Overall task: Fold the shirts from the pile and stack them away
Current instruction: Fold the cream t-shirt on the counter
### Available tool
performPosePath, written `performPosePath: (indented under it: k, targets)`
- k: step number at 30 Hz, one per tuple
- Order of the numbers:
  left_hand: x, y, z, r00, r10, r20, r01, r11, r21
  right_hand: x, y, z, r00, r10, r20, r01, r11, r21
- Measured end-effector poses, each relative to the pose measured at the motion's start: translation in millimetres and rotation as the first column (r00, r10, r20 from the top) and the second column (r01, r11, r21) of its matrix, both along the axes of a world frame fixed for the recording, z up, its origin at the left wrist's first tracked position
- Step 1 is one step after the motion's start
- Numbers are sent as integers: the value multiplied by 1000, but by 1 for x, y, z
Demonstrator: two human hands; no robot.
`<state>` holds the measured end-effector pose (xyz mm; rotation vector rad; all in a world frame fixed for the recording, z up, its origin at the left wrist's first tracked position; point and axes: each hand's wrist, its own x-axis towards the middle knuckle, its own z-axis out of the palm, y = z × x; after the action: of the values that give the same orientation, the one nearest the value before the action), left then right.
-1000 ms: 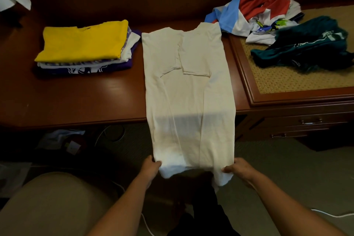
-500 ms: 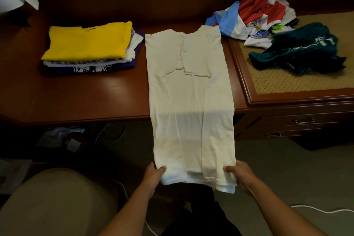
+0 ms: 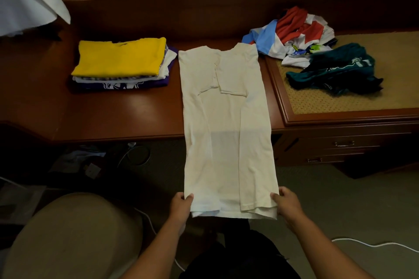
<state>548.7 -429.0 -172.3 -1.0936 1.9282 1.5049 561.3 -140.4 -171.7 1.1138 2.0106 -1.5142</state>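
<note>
A cream shirt [image 3: 224, 120] lies lengthwise over the wooden desk [image 3: 90, 118], both sleeves folded in across its chest. Its lower half stretches off the desk's front edge toward me. My left hand [image 3: 180, 207] pinches the hem's left corner and my right hand [image 3: 286, 205] pinches the right corner, holding the hem level in the air. A stack of folded shirts [image 3: 120, 63] with a yellow one on top sits on the desk to the left. The unfolded pile [image 3: 292, 36] of red, blue and white shirts lies at the back right, with a dark teal shirt [image 3: 335, 70] beside it.
A raised woven-top cabinet [image 3: 371, 95] with drawers adjoins the desk on the right. A tan rounded seat [image 3: 72, 235] stands at lower left. White cables [image 3: 374, 244] run across the floor. Clutter lies in the dark under the desk. White fabric hangs at upper left.
Both hands have lifted the hem a little and drawn it flatter and level; the bottom edge, which sagged and drooped a second ago, now hangs straight between them.
</note>
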Motion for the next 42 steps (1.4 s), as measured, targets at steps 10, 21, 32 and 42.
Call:
performPosePath:
  k: [10,21,32,42]
  targets:
    - [-15,0,57,965,205,-162,-175,967,184,-18,-8,63,982,-98,-159,118,985,124]
    - [-80,18,119,863,38,-504,-79,995,-60,-95,-2,116,914,-92,-396,191,957,217]
    - [-203,10,107,887,-61,-459,96,994,54,-225,21,115,945,-65,-321,9,985,-172]
    - [-340,8,100,903,-8,-429,14,1000,10,-374,26,114,965,38,-261,-91,976,-198]
